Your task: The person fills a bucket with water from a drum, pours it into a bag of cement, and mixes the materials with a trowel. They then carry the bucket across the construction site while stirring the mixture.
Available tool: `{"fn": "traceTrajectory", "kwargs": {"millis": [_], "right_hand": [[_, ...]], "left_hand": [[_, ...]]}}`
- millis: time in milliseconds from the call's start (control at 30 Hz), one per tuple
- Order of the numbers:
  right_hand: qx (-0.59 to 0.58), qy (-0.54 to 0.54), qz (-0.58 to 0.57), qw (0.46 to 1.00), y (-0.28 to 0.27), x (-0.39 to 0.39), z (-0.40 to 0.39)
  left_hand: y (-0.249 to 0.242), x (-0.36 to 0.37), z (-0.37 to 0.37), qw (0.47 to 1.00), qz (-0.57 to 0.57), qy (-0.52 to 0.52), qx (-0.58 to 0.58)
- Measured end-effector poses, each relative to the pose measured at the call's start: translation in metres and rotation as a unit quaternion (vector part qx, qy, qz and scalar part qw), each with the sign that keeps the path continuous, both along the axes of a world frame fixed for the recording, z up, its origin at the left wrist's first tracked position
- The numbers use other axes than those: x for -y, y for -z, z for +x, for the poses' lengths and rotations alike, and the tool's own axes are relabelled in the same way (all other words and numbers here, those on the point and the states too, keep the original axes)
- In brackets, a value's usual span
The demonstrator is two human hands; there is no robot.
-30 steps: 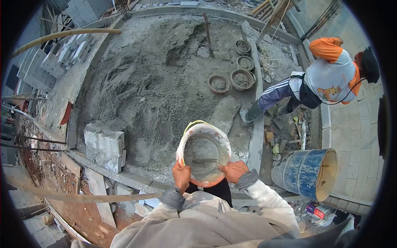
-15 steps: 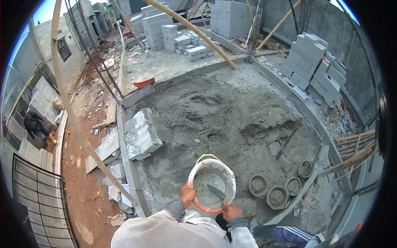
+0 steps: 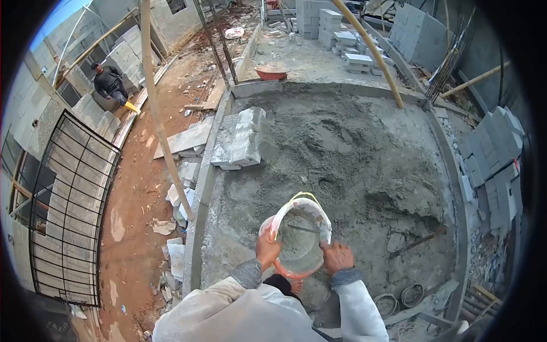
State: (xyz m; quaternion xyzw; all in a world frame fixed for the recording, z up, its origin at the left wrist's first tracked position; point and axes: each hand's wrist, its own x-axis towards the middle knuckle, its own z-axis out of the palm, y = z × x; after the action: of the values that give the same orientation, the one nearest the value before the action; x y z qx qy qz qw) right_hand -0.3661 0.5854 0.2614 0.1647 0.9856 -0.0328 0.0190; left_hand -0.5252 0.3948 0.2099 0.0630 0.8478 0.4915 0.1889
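Mortar-smeared and orange at its lower rim, the bucket (image 3: 297,236) is held out in front of the body at about waist height, above the grey mortar bed (image 3: 347,165); it is gripped at the rim by both hands, the left hand (image 3: 267,248) closed over the near left edge and the right hand (image 3: 337,256) closed over the near right edge, thumbs inside or on the lip as far as can be told; a trowel (image 3: 303,229) is seen lying across the inside, resting on wet mix, and a yellow handle (image 3: 302,196) hangs loose over the far rim; the load is judged to be carried best if the rim is kept level, since the bucket is tilted slightly away and the trowel could slide or the mix slop over the far side; an even grip on opposite sides is judged sounder than one bunched at the near edge, as is the case now, because the weight sits forward of the fingers; the footing should be watched, the surface underfoot being soft, uneven mortar, with a concrete kerb (image 3: 200,211) close at the left and a drop to red earth beyond it; a stack of blocks (image 3: 239,139) lies further ahead on the left, well apart from the bucket; another person (image 3: 109,82) stands far off at the upper left, beyond a metal gate (image 3: 68,205).
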Motion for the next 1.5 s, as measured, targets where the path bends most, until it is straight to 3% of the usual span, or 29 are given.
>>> {"fn": "traceTrajectory", "kwargs": {"millis": [33,67,100,133,200,233,333,400,500,600,633,767,833,867,900,1000,1033,1133,1233,1333,1500], "right_hand": [[-0.070,-0.046,0.069,0.994,0.015,-0.015,-0.007],[-0.070,-0.059,0.094,0.991,0.018,-0.026,-0.017],[-0.041,-0.048,0.071,0.995,0.027,-0.035,-0.021],[-0.017,-0.037,0.051,0.998,0.035,-0.039,-0.019],[0.062,0.036,-0.055,0.996,0.043,-0.035,-0.008],[0.100,0.069,-0.110,0.987,0.045,-0.034,-0.001],[0.186,0.044,-0.229,0.954,0.047,-0.060,0.039],[0.201,0.120,-0.356,0.905,0.062,-0.069,0.064],[0.135,0.194,-0.581,0.779,0.092,-0.082,0.103],[0.166,0.256,-0.673,0.673,0.071,-0.072,0.109],[0.165,0.262,-0.725,0.615,0.061,-0.069,0.105],[0.057,0.275,-0.755,0.593,0.074,-0.054,0.106],[-0.074,0.183,-0.537,0.820,0.099,-0.042,0.115],[-0.136,0.129,-0.399,0.897,0.103,-0.041,0.116],[0.017,0.220,-0.362,0.906,0.043,-0.047,0.108],[0.089,0.257,-0.176,0.946,0.009,-0.052,0.097],[0.077,0.246,-0.082,0.963,0.024,-0.043,0.088],[0.081,0.147,-0.042,0.985,0.063,0.003,0.069],[0.059,0.067,-0.106,0.990,0.047,0.030,0.074],[0.109,0.030,-0.157,0.981,0.007,-0.001,0.087],[0.049,0.159,-0.061,0.984,0.027,-0.013,0.054]], "left_hand": [[0.011,-0.001,0.007,0.999,0.035,0.014,0.028],[-0.037,-0.011,0.014,0.994,-0.052,0.059,0.070],[-0.011,-0.012,0.020,0.996,0.043,0.082,-0.006],[-0.010,-0.017,0.024,0.995,0.030,0.089,0.023],[-0.017,-0.030,0.023,0.993,0.007,0.094,0.070],[-0.002,-0.032,0.022,0.988,0.056,0.085,0.115],[-0.004,-0.058,0.041,0.978,0.100,0.070,0.172],[-0.002,-0.068,0.053,0.969,0.106,0.077,0.212],[-0.001,-0.081,0.063,0.962,0.128,0.084,0.227],[-0.009,-0.089,0.072,0.954,0.124,0.101,0.252],[-0.009,-0.090,0.074,0.955,0.116,0.107,0.252],[-0.022,-0.097,0.077,0.953,0.134,0.108,0.251],[-0.014,-0.091,0.072,0.953,0.120,0.124,0.249],[-0.011,-0.090,0.069,0.953,0.115,0.132,0.249],[-0.014,-0.090,0.069,0.954,0.111,0.128,0.246],[-0.015,-0.092,0.068,0.956,0.106,0.132,0.240],[-0.013,-0.087,0.067,0.956,0.095,0.145,0.237],[-0.003,-0.092,0.063,0.955,0.091,0.162,0.231],[-0.006,-0.085,0.057,0.954,0.110,0.130,0.246],[-0.017,-0.073,0.047,0.953,0.123,0.112,0.253],[-0.010,-0.059,0.038,0.956,0.098,0.135,0.240]]}}
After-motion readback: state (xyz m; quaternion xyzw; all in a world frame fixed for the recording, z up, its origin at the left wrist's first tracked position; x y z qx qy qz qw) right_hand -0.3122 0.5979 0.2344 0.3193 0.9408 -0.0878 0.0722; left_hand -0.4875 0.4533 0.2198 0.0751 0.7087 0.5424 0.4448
